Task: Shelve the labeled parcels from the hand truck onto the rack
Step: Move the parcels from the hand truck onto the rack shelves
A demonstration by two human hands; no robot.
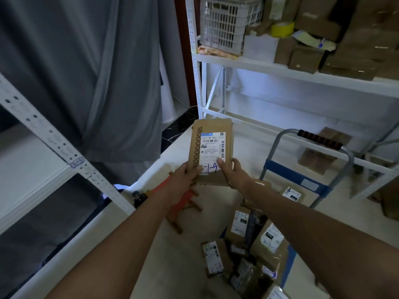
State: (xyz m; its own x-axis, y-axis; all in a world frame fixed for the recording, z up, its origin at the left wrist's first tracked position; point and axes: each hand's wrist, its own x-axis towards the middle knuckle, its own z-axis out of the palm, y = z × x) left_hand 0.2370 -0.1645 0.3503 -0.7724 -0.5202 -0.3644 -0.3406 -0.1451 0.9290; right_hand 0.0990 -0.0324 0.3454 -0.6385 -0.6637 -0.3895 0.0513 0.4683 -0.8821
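I hold a flat brown cardboard parcel (212, 134) up in front of me with both hands. It carries a white shipping label with a handwritten code at its lower end. My left hand (183, 178) grips its lower left corner, and my right hand (232, 172) grips the lower right corner with the thumb on the label. Below on the right, the blue hand truck (300, 175) holds several labeled brown parcels (267, 240). A white rack (280, 70) stands ahead to the right, a second white rack (49, 134) at the left.
The right rack's shelf carries a white plastic crate (224, 22), a yellow tape roll (281, 29) and stacked cardboard boxes (356, 39). A grey curtain (86, 72) hangs at the left. An orange and wooden stool (183, 206) lies on the pale floor below my hands.
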